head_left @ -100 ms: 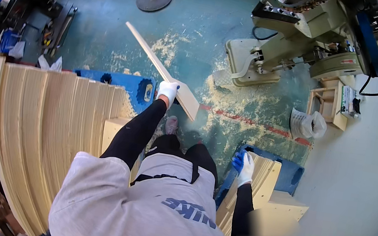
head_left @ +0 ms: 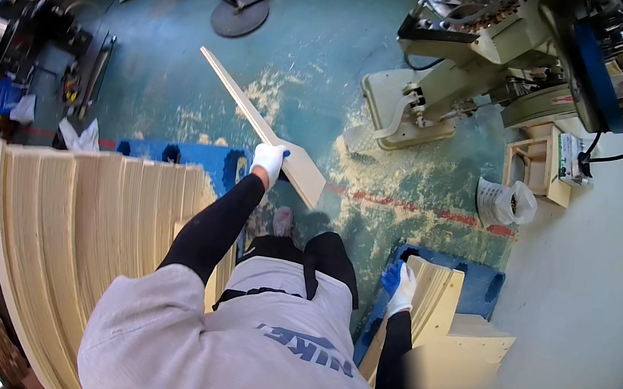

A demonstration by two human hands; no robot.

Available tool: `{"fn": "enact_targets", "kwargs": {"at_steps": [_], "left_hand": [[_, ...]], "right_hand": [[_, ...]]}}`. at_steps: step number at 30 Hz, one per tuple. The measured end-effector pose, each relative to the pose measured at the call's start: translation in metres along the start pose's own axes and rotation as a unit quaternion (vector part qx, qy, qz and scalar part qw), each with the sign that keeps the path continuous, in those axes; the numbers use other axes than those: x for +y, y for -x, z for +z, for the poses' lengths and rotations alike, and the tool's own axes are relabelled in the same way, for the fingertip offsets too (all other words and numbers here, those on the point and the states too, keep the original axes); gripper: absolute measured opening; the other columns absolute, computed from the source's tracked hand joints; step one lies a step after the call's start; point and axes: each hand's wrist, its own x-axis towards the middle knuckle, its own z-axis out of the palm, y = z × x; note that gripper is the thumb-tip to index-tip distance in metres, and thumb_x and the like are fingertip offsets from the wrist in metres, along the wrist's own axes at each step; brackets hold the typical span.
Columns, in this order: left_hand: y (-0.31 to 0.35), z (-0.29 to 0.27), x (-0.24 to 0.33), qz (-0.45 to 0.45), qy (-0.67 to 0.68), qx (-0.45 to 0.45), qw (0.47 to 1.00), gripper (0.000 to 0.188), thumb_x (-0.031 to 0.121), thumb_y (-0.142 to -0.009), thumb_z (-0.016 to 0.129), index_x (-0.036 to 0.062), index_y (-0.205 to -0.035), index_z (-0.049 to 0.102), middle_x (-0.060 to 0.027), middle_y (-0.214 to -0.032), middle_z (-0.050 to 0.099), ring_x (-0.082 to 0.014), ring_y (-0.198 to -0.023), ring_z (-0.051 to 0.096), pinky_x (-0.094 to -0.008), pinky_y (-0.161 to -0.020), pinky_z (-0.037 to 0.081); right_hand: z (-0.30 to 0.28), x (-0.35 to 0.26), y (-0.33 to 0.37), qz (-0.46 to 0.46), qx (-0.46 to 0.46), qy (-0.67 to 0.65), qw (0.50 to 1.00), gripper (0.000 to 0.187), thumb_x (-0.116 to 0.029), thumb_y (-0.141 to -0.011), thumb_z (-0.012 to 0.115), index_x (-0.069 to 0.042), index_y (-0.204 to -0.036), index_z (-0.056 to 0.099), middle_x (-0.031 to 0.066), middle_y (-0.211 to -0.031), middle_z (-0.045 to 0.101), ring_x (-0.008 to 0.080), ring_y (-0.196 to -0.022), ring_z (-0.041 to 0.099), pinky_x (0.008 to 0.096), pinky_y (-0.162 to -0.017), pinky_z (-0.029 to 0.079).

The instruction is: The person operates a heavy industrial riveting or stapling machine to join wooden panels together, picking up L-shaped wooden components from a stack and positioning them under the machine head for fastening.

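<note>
My left hand (head_left: 268, 162), in a white glove with blue fingertips, is closed around a long pale wooden board (head_left: 303, 177), perhaps more than one layer thick. It is held out in front of me above the floor, its wide angled end toward me and its narrow end pointing far left. On the right, my right hand (head_left: 401, 288), gloved the same way, is beside a stack of pale boards (head_left: 437, 300). Its blue-coated fingers are apart and bent, and I see nothing in them. Whether they touch the stack is unclear.
Tall rows of stacked boards (head_left: 106, 203) stand at my left by a blue pallet (head_left: 196, 153); another blue pallet (head_left: 481, 280) is under the right stack. A green machine (head_left: 445, 94) stands ahead right, near a white sack (head_left: 496, 203). Sawdust (head_left: 365, 162) covers the floor.
The view has tilted up slightly, so the floor and machine sit lower in it. My left hand still grips the board; my right hand stays by the right stack.
</note>
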Motion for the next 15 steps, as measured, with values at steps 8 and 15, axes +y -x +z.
{"fn": "enact_targets", "kwargs": {"at_steps": [8, 15], "left_hand": [[0.012, -0.055, 0.177, -0.002, 0.008, -0.257, 0.966, 0.026, 0.010, -0.082, 0.068, -0.0028, -0.104, 0.066, -0.0134, -0.089, 0.070, -0.0247, -0.079, 0.072, -0.0366, -0.068, 0.059], [-0.029, -0.077, 0.265, -0.152, 0.038, -0.344, 0.926, 0.028, 0.005, -0.084, 0.066, -0.0035, -0.111, 0.066, -0.0156, -0.100, 0.070, -0.0246, -0.093, 0.071, -0.0365, -0.082, 0.060]], "right_hand": [[0.145, -0.043, -0.055, 0.079, -0.047, -0.232, 0.968, 0.095, -0.061, -0.085, 0.068, -0.018, -0.156, 0.024, 0.0196, -0.155, 0.028, 0.0423, -0.125, 0.050, 0.0541, -0.093, 0.051], [0.219, -0.132, -0.049, -0.038, -0.214, -0.529, 0.820, 0.070, -0.054, -0.095, 0.058, -0.006, -0.144, 0.042, 0.0149, -0.138, 0.055, 0.0305, -0.122, 0.058, 0.0498, -0.099, 0.051]]}}
